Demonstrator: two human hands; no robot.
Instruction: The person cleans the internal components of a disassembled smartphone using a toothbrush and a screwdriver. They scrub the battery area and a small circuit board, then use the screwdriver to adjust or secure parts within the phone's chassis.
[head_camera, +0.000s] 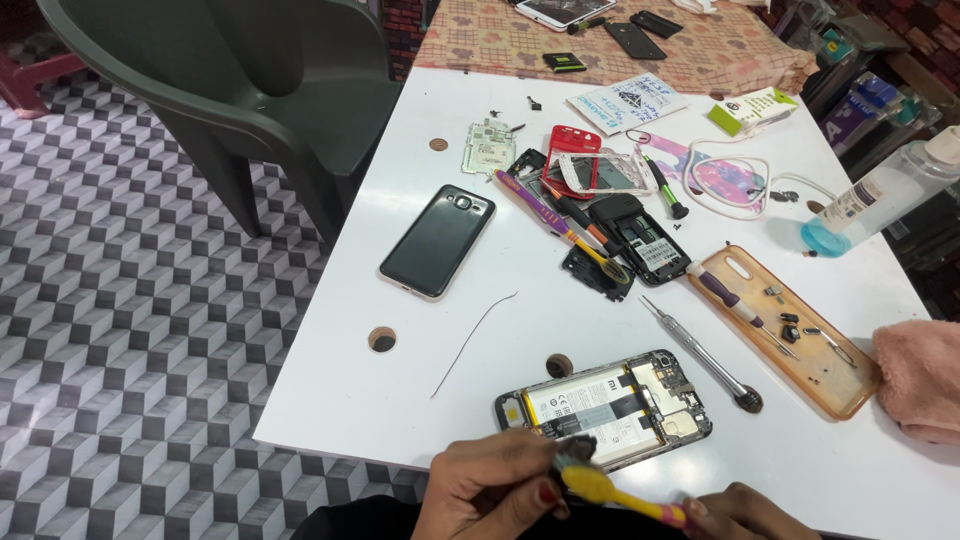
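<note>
1. Fingers of the right hand were closed round the handle of a yellow toothbrush, its dark bristled head lying against the lower edge of the opened phone.
2. Left hand was curled beside the brush head, its fingertips touching the phone's near edge at about six o'clock; it looked to be steadying the phone rather than gripping it.
3. Brushing there would go best, I judged, with light short strokes away from the exposed board, the phone kept flat on the white table.
4. Phone lay back-off, showing a pale flat battery and small metal shields.
5. At two o'clock from it lay a slim steel screwdriver, and beyond that a tan phone cover holding tiny screws.
6. At eleven o'clock lay a glossy dark phone.
</note>
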